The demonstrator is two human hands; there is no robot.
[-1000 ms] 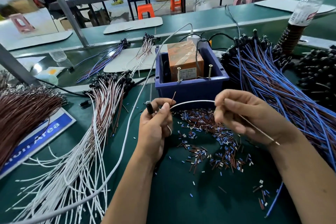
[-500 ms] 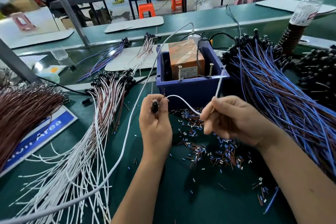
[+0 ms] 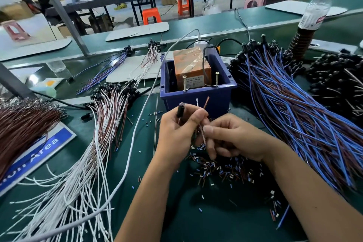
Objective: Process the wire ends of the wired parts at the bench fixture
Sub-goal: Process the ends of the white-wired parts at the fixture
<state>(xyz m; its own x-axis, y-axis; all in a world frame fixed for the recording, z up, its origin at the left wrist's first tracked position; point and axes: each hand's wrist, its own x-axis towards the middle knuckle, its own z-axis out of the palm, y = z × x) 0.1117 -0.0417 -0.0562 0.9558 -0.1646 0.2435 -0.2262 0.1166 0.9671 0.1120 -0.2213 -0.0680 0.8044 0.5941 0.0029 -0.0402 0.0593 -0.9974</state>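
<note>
Brown wires (image 3: 21, 124) lie at the far left of the green counter (image 3: 196, 218), then a white-and-brown bundle (image 3: 94, 143). At centre, just before the blue bin (image 3: 198, 94), the left hand (image 3: 176, 133) grips a black-capped part (image 3: 180, 110), its white end (image 3: 197, 102) and brown end (image 3: 206, 102) sticking up. The right hand (image 3: 235, 139), touching the left, pinches the wires below. Cut bits (image 3: 222, 169) lie under both. Blue wires (image 3: 294, 116) fan out at right

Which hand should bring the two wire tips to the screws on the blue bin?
Probably left. The left hand already pinches the part with its white and brown wire tips pointing up just below the blue bin; the right hand only steadies the wires lower down.
</note>
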